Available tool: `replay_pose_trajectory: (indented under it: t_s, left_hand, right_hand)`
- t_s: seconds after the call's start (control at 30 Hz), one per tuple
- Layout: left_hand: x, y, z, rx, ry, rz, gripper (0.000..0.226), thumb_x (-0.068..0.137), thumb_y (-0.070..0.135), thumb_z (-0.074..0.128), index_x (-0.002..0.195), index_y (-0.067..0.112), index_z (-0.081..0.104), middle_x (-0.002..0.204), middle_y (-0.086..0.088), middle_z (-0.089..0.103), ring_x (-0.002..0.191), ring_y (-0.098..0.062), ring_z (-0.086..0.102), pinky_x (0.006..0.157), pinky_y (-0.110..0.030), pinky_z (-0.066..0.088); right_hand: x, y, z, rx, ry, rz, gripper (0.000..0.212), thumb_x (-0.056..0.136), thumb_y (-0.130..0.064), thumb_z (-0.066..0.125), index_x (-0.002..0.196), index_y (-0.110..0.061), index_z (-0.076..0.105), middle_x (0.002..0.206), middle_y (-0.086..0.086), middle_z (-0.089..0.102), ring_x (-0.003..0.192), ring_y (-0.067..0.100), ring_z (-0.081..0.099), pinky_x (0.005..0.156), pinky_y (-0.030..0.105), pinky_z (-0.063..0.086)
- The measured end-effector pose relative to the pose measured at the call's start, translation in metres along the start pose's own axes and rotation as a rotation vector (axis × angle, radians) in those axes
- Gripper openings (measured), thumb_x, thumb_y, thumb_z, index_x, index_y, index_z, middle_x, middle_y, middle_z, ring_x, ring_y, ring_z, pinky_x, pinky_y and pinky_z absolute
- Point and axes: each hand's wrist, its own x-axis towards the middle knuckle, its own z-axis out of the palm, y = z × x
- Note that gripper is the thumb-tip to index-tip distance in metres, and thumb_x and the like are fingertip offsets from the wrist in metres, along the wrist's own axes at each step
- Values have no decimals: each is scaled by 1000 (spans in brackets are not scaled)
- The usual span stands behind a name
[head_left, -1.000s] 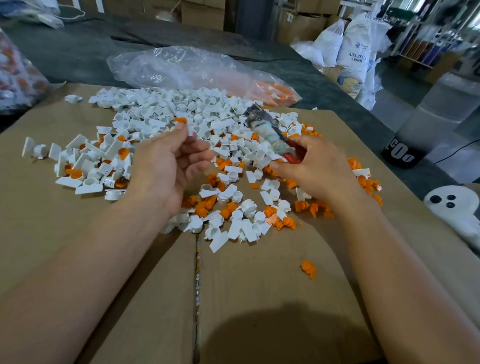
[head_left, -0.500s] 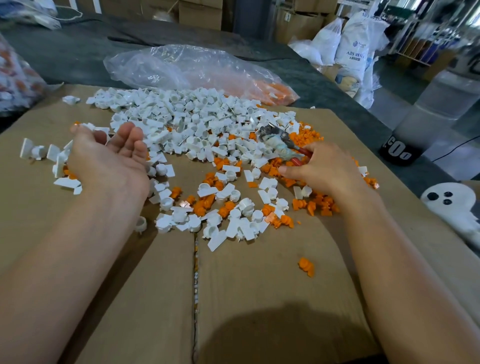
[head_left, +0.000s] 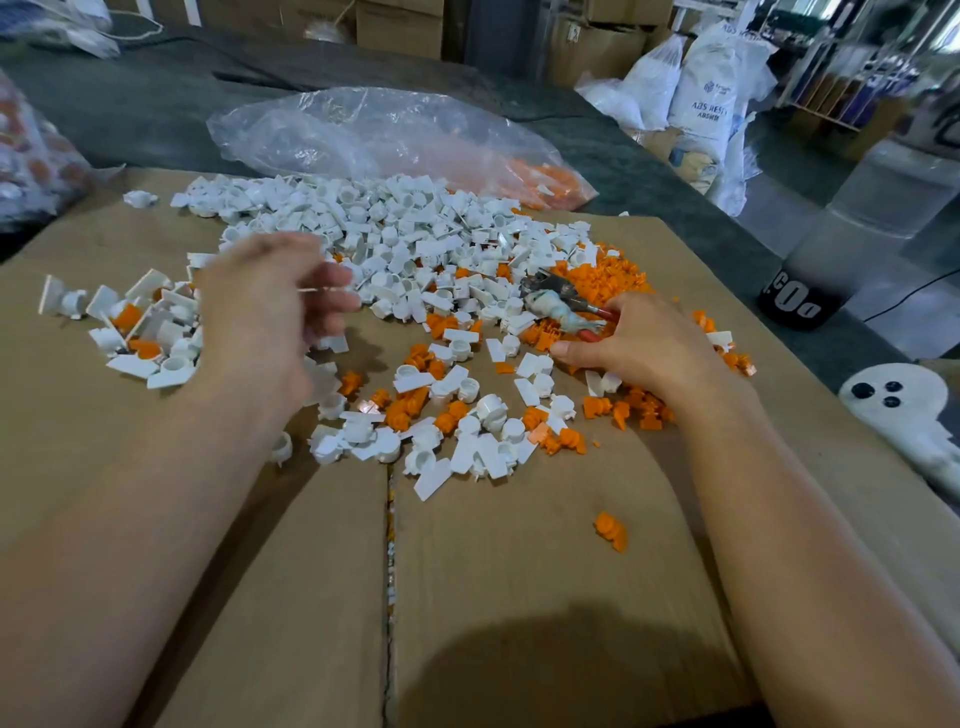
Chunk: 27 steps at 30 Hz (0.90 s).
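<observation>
1 pair of red-handled cutters (head_left: 558, 306) sits centre right of the frame, handles gripped in my right hand (head_left: 639, 348), nose resting among the orange offcuts (head_left: 602, 275). My left hand (head_left: 270, 312), blurred at centre left over the white caps (head_left: 395, 234), has loosely bent fingers; I cannot tell if it holds anything. I judge a hasty grab could scatter caps across the desk (head_left: 519, 571) or bring fingers against the blades.

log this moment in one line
right hand grips red-handled tool | left hand blurred, grip unclear, by white parts | orange parts on cardboard
</observation>
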Motion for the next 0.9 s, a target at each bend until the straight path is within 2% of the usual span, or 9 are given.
replay_pose_trajectory:
  t_s: [0.07, 0.13, 0.2, 0.33, 0.43, 0.67, 0.7, 0.8, 0.9]
  left_hand:
    - [-14, -4, 7, 424, -161, 203, 9, 83, 17, 66, 77, 22, 63, 68, 3, 65, 53, -5, 59, 47, -15, 43]
    - [-24, -7, 10, 723, -292, 372, 9, 77, 25, 72, 75, 26, 64, 72, 7, 62, 62, -4, 55, 56, -16, 41]
    - [-25, -11, 10, 920, -371, 411, 14, 73, 34, 74, 75, 28, 61, 75, 13, 60, 69, -3, 55, 60, -18, 41]
    - [-22, -15, 10, 1196, -475, 358, 24, 68, 46, 74, 79, 37, 57, 78, 22, 50, 68, 3, 47, 56, -21, 38]
    - [-19, -15, 9, 1192, -492, 345, 22, 70, 40, 76, 74, 36, 55, 77, 20, 53, 70, 2, 50, 61, -24, 43]
    - [-20, -18, 11, 938, -381, 419, 16, 78, 36, 70, 89, 30, 60, 75, 19, 58, 68, 11, 55, 55, -4, 35]
    - [-20, -16, 12, 879, -356, 422, 16, 80, 35, 69, 92, 30, 60, 77, 19, 59, 69, 11, 56, 58, -4, 38]
    - [-20, -11, 11, 753, -292, 360, 19, 79, 26, 72, 94, 26, 61, 87, 13, 62, 77, -5, 61, 71, -27, 51]
    - [-16, -11, 9, 826, -231, 351, 15, 79, 27, 71, 91, 25, 63, 84, 15, 60, 76, -2, 57, 64, -18, 43]
  right_hand:
    - [0, 0, 1, -20, -20, 1, 78, 67, -70, 59, 119, -12, 49, 119, 8, 52, 104, 24, 47, 76, 34, 36]
    - [-1, 0, 2, -39, -35, 2, 85, 67, -73, 56, 125, -12, 46, 127, 10, 47, 114, 27, 44, 84, 38, 38]
    - [-2, -1, 2, -49, -52, 3, 87, 68, -74, 54, 128, -12, 44, 130, 12, 44, 117, 29, 42, 88, 40, 39]
    - [-3, -4, 3, -53, -65, -9, 84, 68, -74, 52, 122, -10, 47, 126, 13, 46, 115, 29, 43, 77, 35, 36]
    - [-3, -5, 3, -68, -64, -11, 82, 69, -74, 51, 120, -10, 48, 124, 13, 48, 113, 29, 44, 76, 35, 36]
    - [-5, -5, 1, -41, -12, -24, 78, 73, -71, 52, 125, -12, 48, 130, 11, 45, 118, 28, 42, 86, 37, 38]
    - [-6, -7, -1, -1, 49, -47, 74, 75, -68, 53, 125, -13, 49, 129, 10, 46, 118, 26, 43, 84, 35, 37]
    - [-13, -15, -6, 178, 247, -191, 55, 81, -54, 57, 123, -18, 54, 125, 3, 51, 112, 16, 46, 80, 25, 30]
    - [-24, -30, -5, 277, 246, -343, 39, 85, -43, 59, 116, -20, 60, 117, -2, 55, 101, 5, 44, 79, 16, 26]
